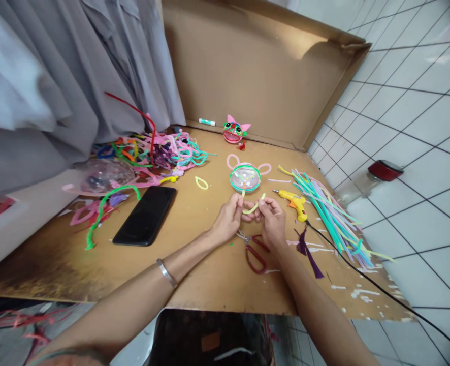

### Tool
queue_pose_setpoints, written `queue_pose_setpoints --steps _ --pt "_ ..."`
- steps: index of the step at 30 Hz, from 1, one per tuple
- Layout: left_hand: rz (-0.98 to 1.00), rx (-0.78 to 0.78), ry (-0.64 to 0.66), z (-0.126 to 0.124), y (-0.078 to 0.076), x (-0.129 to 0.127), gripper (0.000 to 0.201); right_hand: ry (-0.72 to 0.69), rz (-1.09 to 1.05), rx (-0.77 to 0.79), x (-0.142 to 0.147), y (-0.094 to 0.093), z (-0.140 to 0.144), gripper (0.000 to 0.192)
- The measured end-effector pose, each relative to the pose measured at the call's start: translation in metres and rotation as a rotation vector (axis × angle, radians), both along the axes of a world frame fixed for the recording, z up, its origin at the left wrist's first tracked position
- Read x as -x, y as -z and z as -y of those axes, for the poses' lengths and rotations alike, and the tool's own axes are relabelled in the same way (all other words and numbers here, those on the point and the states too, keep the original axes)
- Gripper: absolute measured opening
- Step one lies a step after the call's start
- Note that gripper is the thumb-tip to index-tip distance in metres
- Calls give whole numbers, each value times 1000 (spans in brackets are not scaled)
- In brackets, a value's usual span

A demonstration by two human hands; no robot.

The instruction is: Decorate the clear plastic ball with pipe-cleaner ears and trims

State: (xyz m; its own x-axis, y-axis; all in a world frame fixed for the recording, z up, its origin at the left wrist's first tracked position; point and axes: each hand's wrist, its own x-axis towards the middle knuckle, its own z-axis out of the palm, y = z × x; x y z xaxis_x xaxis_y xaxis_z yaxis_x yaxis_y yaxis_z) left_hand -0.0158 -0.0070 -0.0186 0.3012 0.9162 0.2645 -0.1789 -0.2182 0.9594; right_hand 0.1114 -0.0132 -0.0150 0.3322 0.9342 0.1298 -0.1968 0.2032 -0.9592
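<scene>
Between my two hands a short yellow pipe cleaner curves into a U. My left hand pinches one end and my right hand pinches the other. Just beyond them lies a clear round piece ringed with green pipe cleaner, with two pink loops at its far side. A small yellow loop rests to its left. Under my right hand are red-handled pliers or cutters, their tips partly hidden. A yellow glue gun lies to the right.
A black phone and a heap of coloured pipe cleaners are on the left. Straight pipe cleaners, a purple tassel and a black cord lie right. A decorated figure stands by the cardboard.
</scene>
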Motion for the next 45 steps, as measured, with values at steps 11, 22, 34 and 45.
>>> queue_pose_setpoints --steps 11,22,34,45 --pt "124 165 -9 -11 8 -2 46 76 173 -53 0 3 1 31" --pt "-18 111 -204 -12 2 4 27 -6 205 -65 3 -3 6 29" --pt "25 206 -77 -13 4 4 34 11 329 -89 -1 -5 5 22" --pt "102 229 -44 -12 -2 1 39 22 295 -67 0 -4 5 22"
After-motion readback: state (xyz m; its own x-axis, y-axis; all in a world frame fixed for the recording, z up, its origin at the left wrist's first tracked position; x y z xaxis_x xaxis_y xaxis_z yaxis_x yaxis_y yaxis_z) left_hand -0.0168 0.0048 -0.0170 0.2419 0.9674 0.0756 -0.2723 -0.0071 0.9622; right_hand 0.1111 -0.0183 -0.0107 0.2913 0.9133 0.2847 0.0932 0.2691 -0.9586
